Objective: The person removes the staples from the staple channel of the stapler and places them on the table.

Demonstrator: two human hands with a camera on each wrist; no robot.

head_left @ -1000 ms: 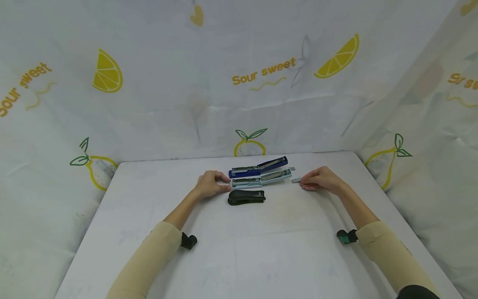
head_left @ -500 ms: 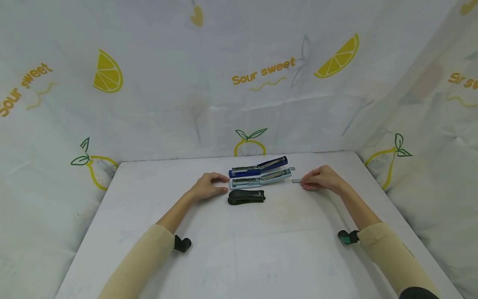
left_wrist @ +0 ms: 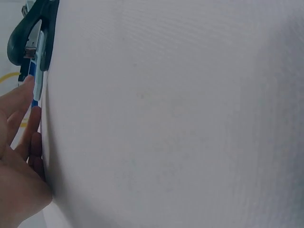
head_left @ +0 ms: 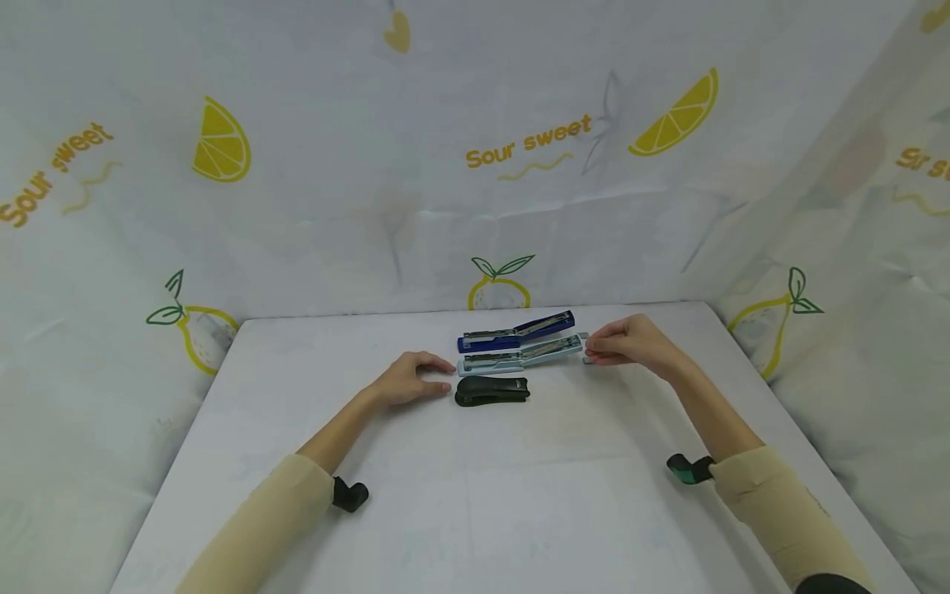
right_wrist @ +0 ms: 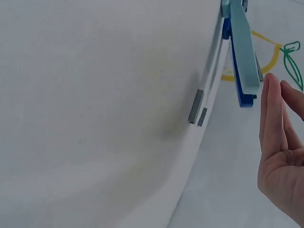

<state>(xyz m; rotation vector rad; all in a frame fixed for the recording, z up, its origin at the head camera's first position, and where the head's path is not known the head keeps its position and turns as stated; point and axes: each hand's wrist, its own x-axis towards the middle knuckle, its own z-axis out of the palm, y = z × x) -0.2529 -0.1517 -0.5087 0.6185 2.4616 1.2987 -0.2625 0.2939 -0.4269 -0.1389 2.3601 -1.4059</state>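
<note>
My left hand [head_left: 406, 378] lies at the left ends of the staplers, thumb and fingers apart and holding nothing. In front of it, the black stapler [head_left: 491, 391] is folded closed. Behind that, a light blue stapler [head_left: 493, 360] lies opened out, its metal channel bare, with a dark blue stapler [head_left: 490, 339] opened the same way behind it. Over the light blue stapler's raised right end is my right hand [head_left: 634, 342], its fingers nearly straight and their tips close together. Two staple strips lie below, the nearer strip [right_wrist: 195, 107] and the farther strip [right_wrist: 202, 117].
A white cloth covers the table [head_left: 482, 495]. Behind it hangs a white curtain [head_left: 326, 165] printed with lemons and words. Small black camera mounts stick out from both sleeves, the left mount [head_left: 350, 494] and the right mount [head_left: 688, 469].
My right hand has let go of the nearer staple strip and moved up and left toward the light blue stapler's end. My left hand has drawn away from that stapler, toward the left and nearer.
</note>
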